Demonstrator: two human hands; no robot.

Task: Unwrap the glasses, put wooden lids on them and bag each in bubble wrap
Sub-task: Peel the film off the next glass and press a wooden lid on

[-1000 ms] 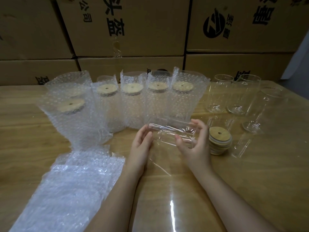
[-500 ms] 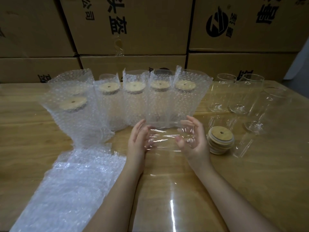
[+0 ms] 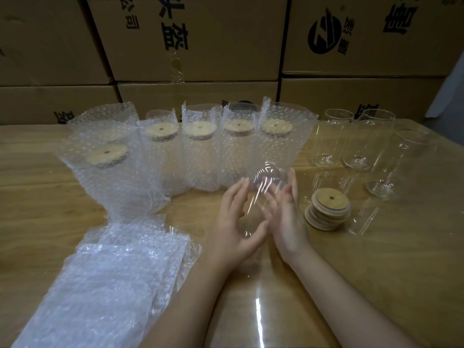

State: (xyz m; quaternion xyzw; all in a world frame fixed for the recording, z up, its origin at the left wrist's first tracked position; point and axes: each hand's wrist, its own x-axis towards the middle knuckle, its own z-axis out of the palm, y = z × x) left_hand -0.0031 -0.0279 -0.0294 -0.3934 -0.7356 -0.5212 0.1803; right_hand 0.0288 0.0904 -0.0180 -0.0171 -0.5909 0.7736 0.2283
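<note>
Resting between both palms, a clear glass (image 3: pixel 263 194) still in its thin film sits low over the counter (image 3: pixel 376 259), its far end at the fingertips, its near end by the thumbs. Outline blurred; whether it touches the wood cannot be told. Left hand (image 3: pixel 237 222) on its left side, fingers spread and loosely curved, thumb reaching across underneath. Right hand (image 3: pixel 286 217) on its right side, fingers straight and pointing far, palm inward. Neither fist closed.

Just right of the right hand: stack of wooden lids (image 3: pixel 327 209), hole in the top one. Farther right and far: bare glasses (image 3: pixel 334 139) standing upright, apart from the stack.

Far left of the hands: row of bagged glasses (image 3: pixel 200 151) in bubble wrap, each lidded. Near left: flat pile of bubble bags (image 3: pixel 108 280). Cardboard cartons (image 3: pixel 190 38) stacked behind the counter.
</note>
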